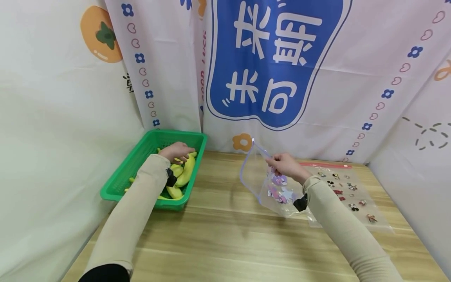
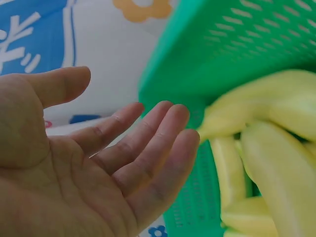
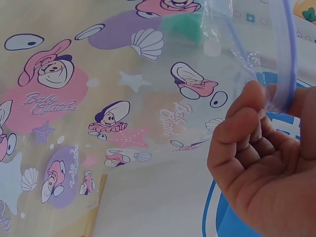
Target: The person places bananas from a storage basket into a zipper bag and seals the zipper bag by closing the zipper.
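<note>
Yellow bananas [image 1: 186,172] lie heaped in a green basket [image 1: 112,194] at the left of the table. My left hand [image 1: 177,151] is over the basket's far part. In the left wrist view that hand [image 2: 98,168] has its fingers loosely extended, with nothing in its palm, its fingertips beside a banana [image 2: 279,173]. My right hand [image 1: 287,166] pinches the rim of a clear zip bag [image 1: 280,180], whose mouth gapes toward the left. Printed shells and cartoon figures cover this bag [image 3: 118,118] in the right wrist view.
Another clear zip bag [image 1: 363,211] with a red closure lies flat at the right, partly behind the right forearm. Printed cloth [image 1: 169,94] hangs behind the wooden table [image 1: 225,235]. White sheeting [image 1: 53,137] stands along the left side.
</note>
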A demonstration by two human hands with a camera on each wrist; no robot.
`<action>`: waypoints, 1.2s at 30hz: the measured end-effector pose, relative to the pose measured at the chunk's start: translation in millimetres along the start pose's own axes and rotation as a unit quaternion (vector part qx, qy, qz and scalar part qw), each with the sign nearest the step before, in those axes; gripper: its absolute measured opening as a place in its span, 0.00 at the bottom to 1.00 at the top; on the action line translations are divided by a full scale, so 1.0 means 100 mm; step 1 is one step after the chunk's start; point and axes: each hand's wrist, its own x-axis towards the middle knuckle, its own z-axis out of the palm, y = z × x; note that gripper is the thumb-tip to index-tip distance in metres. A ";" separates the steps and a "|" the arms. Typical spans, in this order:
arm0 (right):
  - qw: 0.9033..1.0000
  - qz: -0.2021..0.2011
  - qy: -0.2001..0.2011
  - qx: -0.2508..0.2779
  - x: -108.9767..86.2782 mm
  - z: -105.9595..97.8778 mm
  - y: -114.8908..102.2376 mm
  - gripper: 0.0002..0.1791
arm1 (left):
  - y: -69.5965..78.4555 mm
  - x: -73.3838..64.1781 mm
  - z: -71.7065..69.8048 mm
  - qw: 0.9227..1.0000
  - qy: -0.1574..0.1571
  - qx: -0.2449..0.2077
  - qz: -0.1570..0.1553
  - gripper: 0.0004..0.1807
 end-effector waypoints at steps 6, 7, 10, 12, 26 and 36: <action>1.000 -0.005 -0.006 0.007 -0.01 0.01 -0.01 0.21 | -0.10 0.04 -0.05 0.997 -0.007 0.076 -0.026 0.34; 1.000 -0.005 -0.007 0.006 -0.01 0.01 -0.01 0.21 | -0.12 0.05 -0.05 0.996 -0.008 0.086 -0.032 0.33; 1.000 -0.004 -0.008 0.005 -0.01 0.01 -0.02 0.21 | -0.17 0.11 -0.05 0.992 -0.014 0.114 -0.045 0.32; 1.000 -0.003 -0.009 0.005 -0.02 0.01 -0.02 0.21 | -0.21 0.14 -0.05 0.990 -0.013 0.129 -0.052 0.32; 1.000 -0.008 -0.013 0.005 0.00 0.03 0.00 0.20 | -0.45 0.19 -0.08 0.979 -0.019 0.176 -0.097 0.35; 1.000 -0.007 -0.013 0.002 -0.01 0.04 -0.03 0.19 | -0.47 0.16 0.00 0.971 -0.011 0.222 -0.087 0.31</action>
